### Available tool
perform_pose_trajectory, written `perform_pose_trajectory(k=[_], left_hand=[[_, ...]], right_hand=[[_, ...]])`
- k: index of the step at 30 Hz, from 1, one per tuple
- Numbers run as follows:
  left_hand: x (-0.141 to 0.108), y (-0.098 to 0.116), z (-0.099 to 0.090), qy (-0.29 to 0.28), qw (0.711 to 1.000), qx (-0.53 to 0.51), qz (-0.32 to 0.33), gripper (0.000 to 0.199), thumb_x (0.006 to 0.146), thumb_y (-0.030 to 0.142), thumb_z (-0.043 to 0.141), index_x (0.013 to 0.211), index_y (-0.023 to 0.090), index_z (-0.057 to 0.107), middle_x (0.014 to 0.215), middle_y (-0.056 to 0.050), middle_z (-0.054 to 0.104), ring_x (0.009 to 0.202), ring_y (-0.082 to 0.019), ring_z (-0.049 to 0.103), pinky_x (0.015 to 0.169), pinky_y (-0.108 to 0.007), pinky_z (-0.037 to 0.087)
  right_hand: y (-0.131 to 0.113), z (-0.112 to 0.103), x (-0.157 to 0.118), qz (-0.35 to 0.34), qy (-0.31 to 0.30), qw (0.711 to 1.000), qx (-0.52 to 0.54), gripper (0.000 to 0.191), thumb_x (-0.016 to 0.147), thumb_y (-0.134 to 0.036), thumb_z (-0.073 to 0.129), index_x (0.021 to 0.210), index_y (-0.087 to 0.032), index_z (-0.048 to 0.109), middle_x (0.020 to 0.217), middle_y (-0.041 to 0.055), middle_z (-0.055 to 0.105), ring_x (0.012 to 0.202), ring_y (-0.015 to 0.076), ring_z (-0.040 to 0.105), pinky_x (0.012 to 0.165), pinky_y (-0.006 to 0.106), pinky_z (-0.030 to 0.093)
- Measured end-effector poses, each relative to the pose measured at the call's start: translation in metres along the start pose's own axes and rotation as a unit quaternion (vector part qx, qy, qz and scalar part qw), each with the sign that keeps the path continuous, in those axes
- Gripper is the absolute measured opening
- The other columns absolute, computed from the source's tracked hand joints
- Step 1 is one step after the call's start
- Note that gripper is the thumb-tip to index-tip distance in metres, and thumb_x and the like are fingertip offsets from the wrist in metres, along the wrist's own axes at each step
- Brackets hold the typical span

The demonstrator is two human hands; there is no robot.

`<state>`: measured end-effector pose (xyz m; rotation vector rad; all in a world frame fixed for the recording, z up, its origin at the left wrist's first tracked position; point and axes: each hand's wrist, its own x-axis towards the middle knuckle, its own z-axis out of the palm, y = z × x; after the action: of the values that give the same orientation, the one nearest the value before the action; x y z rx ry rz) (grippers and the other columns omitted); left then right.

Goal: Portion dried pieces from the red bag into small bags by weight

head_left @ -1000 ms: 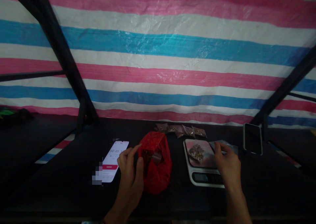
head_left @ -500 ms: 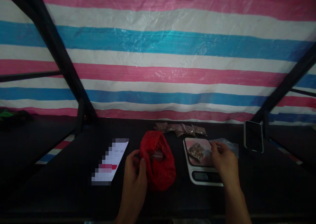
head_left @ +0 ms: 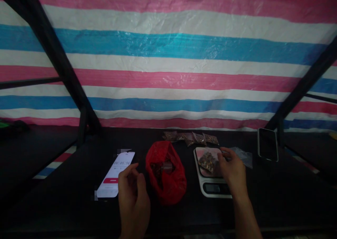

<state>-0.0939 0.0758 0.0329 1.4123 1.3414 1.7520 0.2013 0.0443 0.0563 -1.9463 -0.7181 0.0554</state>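
Packet (head_left: 207,162) on the digital scale (head_left: 212,192) is light and soft, best taken by its edge; right hand (head_left: 233,172) curls alongside, pinch unconfirmed; left hand (head_left: 133,196) loosely open.

Two phones (head_left: 116,175), one scale (head_left: 210,193), one red bag (head_left: 165,193), one clear bag (head_left: 243,157) — six small packets (head_left: 198,139)

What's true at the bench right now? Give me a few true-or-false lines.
1. The right hand is over the digital scale, by the small bag of brown pieces on it. True.
2. The left hand is inside the red plastic bag. False: it is apart from the bag, beside a phone showing a timer.
3. A row of small packets lies beyond the red plastic bag. True.
4. The phone at far right shows a timer. False: its screen is dark.
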Motion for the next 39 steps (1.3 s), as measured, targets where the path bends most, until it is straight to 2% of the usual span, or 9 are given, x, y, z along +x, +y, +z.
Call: perform_pose_trajectory(k=[3, 6, 8, 12, 16, 19, 22, 30, 39], left_hand=[[-0.006, 0.001, -0.001, 0.0, 0.997, 0.014, 0.075, 0.021, 0.1, 0.035, 0.063, 0.118, 0.025, 0.064, 0.102, -0.003, 0.06, 0.088, -0.02, 0.064, 0.074, -0.031, 0.056], [-0.008, 0.006, 0.001, -0.039, 0.987, 0.044, 0.152, 0.017, 0.101, 0.03, 0.06, 0.117, 0.026, 0.065, 0.109, -0.004, 0.061, 0.096, -0.02, 0.063, 0.082, -0.032, 0.056], [-0.007, 0.01, 0.004, -0.084, 0.982, 0.055, 0.16, 0.022, 0.102, 0.031, 0.06, 0.123, 0.028, 0.066, 0.118, -0.005, 0.064, 0.106, -0.023, 0.063, 0.09, -0.036, 0.056], [-0.002, 0.017, 0.01, -0.144, 0.985, 0.013, 0.1, 0.034, 0.1, 0.038, 0.064, 0.132, 0.03, 0.068, 0.129, -0.007, 0.069, 0.123, -0.027, 0.063, 0.103, -0.043, 0.054], [0.005, 0.021, 0.015, -0.168, 0.983, -0.064, -0.022, 0.033, 0.098, 0.053, 0.063, 0.105, 0.024, 0.079, 0.109, -0.008, 0.073, 0.105, -0.026, 0.07, 0.092, -0.039, 0.059], [0.011, 0.021, 0.015, -0.153, 0.979, -0.097, -0.093, 0.047, 0.093, 0.065, 0.064, 0.091, 0.021, 0.079, 0.098, -0.008, 0.073, 0.091, -0.025, 0.071, 0.081, -0.035, 0.059], [0.015, 0.02, 0.014, -0.142, 0.978, -0.099, -0.112, 0.05, 0.09, 0.068, 0.067, 0.089, 0.02, 0.078, 0.092, -0.007, 0.073, 0.086, -0.024, 0.069, 0.076, -0.033, 0.057], [0.012, 0.024, 0.014, -0.153, 0.981, -0.094, -0.076, 0.034, 0.093, 0.053, 0.066, 0.088, 0.022, 0.08, 0.093, -0.006, 0.074, 0.087, -0.022, 0.071, 0.079, -0.032, 0.059], [0.009, 0.022, 0.017, -0.161, 0.979, -0.102, -0.07, 0.026, 0.092, 0.046, 0.068, 0.092, 0.023, 0.081, 0.095, -0.006, 0.077, 0.089, -0.022, 0.073, 0.08, -0.03, 0.059]], right_hand=[[-0.013, 0.0, -0.002, -0.028, -0.022, 0.991, 0.127, 0.046, 0.076, -0.049, 0.068, 0.11, -0.018, 0.074, 0.082, 0.0079, 0.077, 0.078, 0.0271, 0.072, 0.074, 0.039, 0.055], [-0.038, -0.003, -0.015, -0.074, -0.12, 0.955, 0.263, 0.044, 0.079, -0.052, 0.078, 0.11, -0.022, 0.07, 0.086, 0.0048, 0.077, 0.083, 0.0244, 0.073, 0.078, 0.036, 0.057], [-0.057, -0.003, -0.029, -0.107, -0.187, 0.933, 0.288, 0.038, 0.084, -0.052, 0.079, 0.107, -0.024, 0.07, 0.089, 0.0042, 0.076, 0.084, 0.0228, 0.073, 0.078, 0.034, 0.057], [-0.087, 0.006, -0.063, -0.151, -0.277, 0.897, 0.311, 0.025, 0.094, -0.046, 0.073, 0.106, -0.026, 0.067, 0.09, 0.0018, 0.073, 0.083, 0.0185, 0.07, 0.074, 0.027, 0.056], [-0.098, 0.024, -0.086, -0.143, -0.355, 0.865, 0.324, 0.018, 0.1, -0.041, 0.066, 0.111, -0.027, 0.063, 0.094, 0.0012, 0.071, 0.085, 0.0174, 0.069, 0.075, 0.026, 0.055], [-0.099, 0.034, -0.093, -0.14, -0.363, 0.861, 0.329, 0.022, 0.099, -0.038, 0.068, 0.117, -0.027, 0.062, 0.099, 0.0011, 0.071, 0.093, 0.0182, 0.069, 0.085, 0.028, 0.056], [-0.097, 0.041, -0.097, -0.139, -0.376, 0.858, 0.321, 0.03, 0.095, -0.032, 0.072, 0.122, -0.028, 0.062, 0.095, -0.0012, 0.069, 0.093, 0.0182, 0.068, 0.089, 0.029, 0.055], [-0.101, 0.048, -0.106, -0.157, -0.354, 0.854, 0.347, 0.022, 0.097, -0.03, 0.069, 0.117, -0.028, 0.062, 0.09, -0.0033, 0.063, 0.083, 0.0149, 0.061, 0.08, 0.024, 0.051], [-0.102, 0.052, -0.106, -0.104, -0.325, 0.855, 0.391, 0.023, 0.091, -0.037, 0.077, 0.104, -0.027, 0.06, 0.085, -0.003, 0.063, 0.079, 0.0153, 0.061, 0.072, 0.023, 0.05]])
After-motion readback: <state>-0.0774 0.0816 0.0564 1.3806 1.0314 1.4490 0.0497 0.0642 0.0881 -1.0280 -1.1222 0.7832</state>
